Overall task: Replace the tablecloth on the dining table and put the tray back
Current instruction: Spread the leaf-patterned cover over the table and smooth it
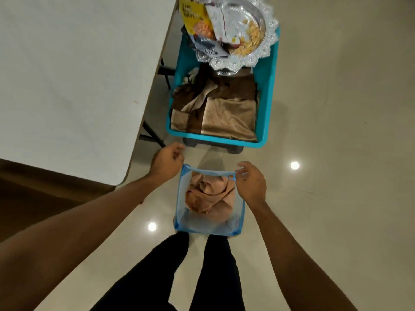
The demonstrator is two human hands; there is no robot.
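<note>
The right hand (pixel 251 181) pinches the top rim of a blue mesh bag (pixel 206 226) holding a peach cloth (pixel 208 194). The left hand (pixel 167 161) is curled at the bag's other corner, and I cannot tell whether it grips. Beyond both hands the tray (pixel 247 61) sits on a teal basket (pixel 267 97) of brown cloth (pixel 224 115), with the table (pixel 67 75) left of the left hand.

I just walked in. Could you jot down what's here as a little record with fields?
Table: white top, at the left
Mesh bag: blue, in front of the person's legs, peach cloth inside
Right hand: pinches the bag's top rim
Left hand: curled at the bag's left corner; grip hidden
Teal basket: beside the table, brown and beige cloth inside
Silver tray: rests on the basket's far end, holding snack packets
</note>
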